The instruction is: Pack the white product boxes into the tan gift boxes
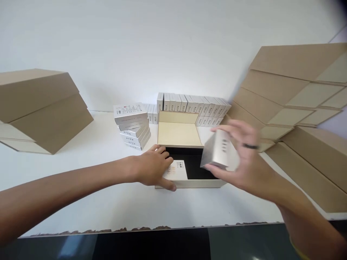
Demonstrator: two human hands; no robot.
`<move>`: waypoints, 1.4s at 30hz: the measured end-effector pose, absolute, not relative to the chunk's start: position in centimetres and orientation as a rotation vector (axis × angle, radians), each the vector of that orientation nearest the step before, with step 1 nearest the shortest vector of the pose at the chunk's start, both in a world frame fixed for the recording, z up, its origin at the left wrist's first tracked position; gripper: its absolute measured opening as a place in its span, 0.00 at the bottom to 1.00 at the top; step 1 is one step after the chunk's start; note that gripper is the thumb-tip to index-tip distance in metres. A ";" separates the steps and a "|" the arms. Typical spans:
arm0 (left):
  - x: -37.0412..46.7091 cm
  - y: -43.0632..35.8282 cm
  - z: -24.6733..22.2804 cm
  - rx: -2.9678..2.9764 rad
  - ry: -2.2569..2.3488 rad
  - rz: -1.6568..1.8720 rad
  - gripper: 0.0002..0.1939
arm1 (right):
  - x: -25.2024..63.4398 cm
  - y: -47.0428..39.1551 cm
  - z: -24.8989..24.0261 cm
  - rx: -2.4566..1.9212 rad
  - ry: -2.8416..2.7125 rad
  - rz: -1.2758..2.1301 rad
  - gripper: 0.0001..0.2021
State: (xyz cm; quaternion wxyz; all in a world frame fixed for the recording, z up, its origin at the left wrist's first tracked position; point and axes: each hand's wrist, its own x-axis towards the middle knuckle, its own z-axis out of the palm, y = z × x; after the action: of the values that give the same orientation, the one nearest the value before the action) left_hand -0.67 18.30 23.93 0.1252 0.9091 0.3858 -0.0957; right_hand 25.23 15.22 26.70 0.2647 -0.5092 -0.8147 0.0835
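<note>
An open cream box with a dark inside faces me, its hinged lid tipped back. My left hand grips the box's left end, thumb over the front wall and fingers toward the back. Beside those fingers, a small white carton with printing lies inside at the left. My right hand is closed around a small silvery carton, held tilted over the right part of the box. Motion slightly blurs this hand and its carton. A dark ring sits on one finger.
Left of the lid stands an uneven stack of small cartons. Rows of similar cartons line the wall behind. Large tan boxes are piled at the left and right. The white table's front edge is chipped.
</note>
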 end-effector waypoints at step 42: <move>-10.0 25.3 33.3 1.906 1.908 0.107 0.51 | 20.6 17.9 23.8 -1.091 -2.449 0.473 0.34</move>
State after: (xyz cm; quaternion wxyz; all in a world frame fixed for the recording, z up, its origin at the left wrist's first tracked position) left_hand -10.01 25.27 33.32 0.2196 0.6890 0.6896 0.0385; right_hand 20.59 17.87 23.85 0.2078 -0.3919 -0.8800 0.1700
